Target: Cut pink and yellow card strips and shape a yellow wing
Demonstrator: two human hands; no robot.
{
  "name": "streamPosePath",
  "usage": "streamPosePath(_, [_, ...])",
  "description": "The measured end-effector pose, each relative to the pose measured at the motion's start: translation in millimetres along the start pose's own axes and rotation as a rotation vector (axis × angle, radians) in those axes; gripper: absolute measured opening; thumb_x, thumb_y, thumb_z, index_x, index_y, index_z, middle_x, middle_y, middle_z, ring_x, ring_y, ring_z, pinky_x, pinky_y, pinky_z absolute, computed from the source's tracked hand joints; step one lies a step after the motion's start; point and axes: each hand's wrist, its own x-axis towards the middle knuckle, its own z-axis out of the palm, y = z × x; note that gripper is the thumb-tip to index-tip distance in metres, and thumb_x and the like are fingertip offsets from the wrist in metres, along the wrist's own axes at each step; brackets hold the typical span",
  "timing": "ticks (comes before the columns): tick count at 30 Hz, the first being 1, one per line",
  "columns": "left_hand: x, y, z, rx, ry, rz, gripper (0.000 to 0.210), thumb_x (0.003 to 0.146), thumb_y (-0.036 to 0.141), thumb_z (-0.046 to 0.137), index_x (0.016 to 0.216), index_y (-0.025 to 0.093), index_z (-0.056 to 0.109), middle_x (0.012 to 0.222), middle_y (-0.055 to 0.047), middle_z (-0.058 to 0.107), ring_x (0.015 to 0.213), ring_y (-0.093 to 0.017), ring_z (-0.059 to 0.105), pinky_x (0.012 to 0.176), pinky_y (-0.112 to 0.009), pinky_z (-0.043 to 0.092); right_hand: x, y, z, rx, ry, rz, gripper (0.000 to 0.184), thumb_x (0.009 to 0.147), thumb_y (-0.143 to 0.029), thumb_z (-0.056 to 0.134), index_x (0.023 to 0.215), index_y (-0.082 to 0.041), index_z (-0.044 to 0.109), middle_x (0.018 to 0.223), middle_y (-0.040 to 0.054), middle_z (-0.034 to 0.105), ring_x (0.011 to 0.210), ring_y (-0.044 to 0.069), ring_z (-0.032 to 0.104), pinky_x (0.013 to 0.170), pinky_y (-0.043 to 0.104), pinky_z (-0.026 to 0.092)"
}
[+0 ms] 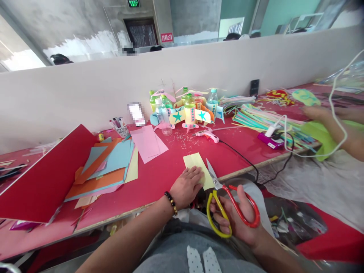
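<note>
- Fingers of the right hand [239, 214] are curled through the handle loops of the scissors [217, 184], gripping them with the loops spread apart.
- Those of the left hand [186, 187] lie extended, flat on the yellow paper [195, 159] at the near edge of the surface [159, 178], clasping nothing.
- Blades overlap the paper's right edge in view; whether they touch cannot be told. No cut shows, so cutting seems still left to do.
- Farther out rests a pink glue gun [209, 135], with small scraps [184, 142] to its left.
- At the far side, several bottle planes [190, 113] with paper wings look finished.
- To the left, pink sheets [148, 142] and a coloured paper stack [113, 159] appear uncrafted.
</note>
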Motion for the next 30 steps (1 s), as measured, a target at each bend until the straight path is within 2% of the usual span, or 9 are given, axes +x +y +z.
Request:
streamPosePath(7, [-1,0,-1.8,-0.018,-0.022,0.015,0.041,0.095,0.033,0.037,0.135,0.024,0.044,0.146,-0.001,0.038,0.138,-0.018,0.028,0.115,-0.041,0.022,-7,4,-7,0.007,-0.004,-0.012,0.090,0.069,-0.087,0.019,0.095,-0.012,0.060,0.088,0.0127,0.060,0.050,0.012,0.045,0.042,0.027,0.036])
streamPosePath(11, [-2,0,-4.5,-0.035,-0.024,0.017,0.041,0.095,0.033,0.038,0.134,0.025,0.045,0.146,-0.001,0.039,0.137,-0.017,0.029,0.115,-0.041,0.022,-5,1,-1,0.008,0.020,0.003,0.085,0.070,-0.087,0.021,0.092,-0.014,0.060,0.083,0.0107,0.060,0.050,0.012,0.045,0.043,0.026,0.035])
streamPosePath(15, [2,-1,-11.0,-0.066,-0.024,0.024,0.040,0.095,0.033,0.037,0.134,0.026,0.046,0.142,-0.001,0.044,0.135,-0.016,0.035,0.114,-0.038,0.026,0,-3,4,-0.007,0.028,0.007,0.081,0.072,-0.085,0.024,0.091,-0.016,0.060,0.080,0.0092,0.060,0.049,0.011,0.043,0.044,0.025,0.035])
streamPosePath(17, [9,-2,-12.4,-0.055,0.017,0.011,0.041,0.096,0.032,0.034,0.135,0.025,0.044,0.141,-0.002,0.046,0.133,-0.016,0.037,0.113,-0.036,0.029,0,-2,4,-0.005,0.022,0.002,0.079,0.073,-0.084,0.024,0.092,-0.016,0.060,0.077,0.0081,0.060,0.050,0.011,0.044,0.043,0.025,0.035])
streamPosePath(20, [24,-4,-9.0,0.044,0.078,-0.060,0.046,0.095,0.033,0.036,0.138,0.018,0.039,0.146,-0.008,0.038,0.137,-0.020,0.030,0.114,-0.041,0.026,-2,2,1,-0.001,0.018,-0.012,0.080,0.072,-0.085,0.023,0.093,-0.016,0.059,0.074,0.0072,0.058,0.051,0.012,0.045,0.043,0.025,0.036])
streamPosePath(23, [35,-4,-2.0,0.139,0.036,-0.123,0.053,0.093,0.038,0.040,0.139,0.010,0.037,0.148,-0.015,0.033,0.139,-0.025,0.025,0.114,-0.046,0.024,-4,6,-3,-0.003,0.034,-0.030,0.080,0.072,-0.085,0.022,0.095,-0.016,0.058,0.073,0.0071,0.058,0.051,0.012,0.045,0.043,0.025,0.037])
streamPosePath(30, [31,6,11.0,0.192,0.005,-0.067,0.056,0.094,0.043,0.034,0.140,0.011,0.034,0.148,-0.015,0.032,0.139,-0.026,0.024,0.113,-0.046,0.024,-21,12,-1,-0.046,0.068,-0.033,0.084,0.071,-0.086,0.021,0.094,-0.014,0.058,0.078,0.0110,0.060,0.050,0.013,0.044,0.042,0.027,0.036])
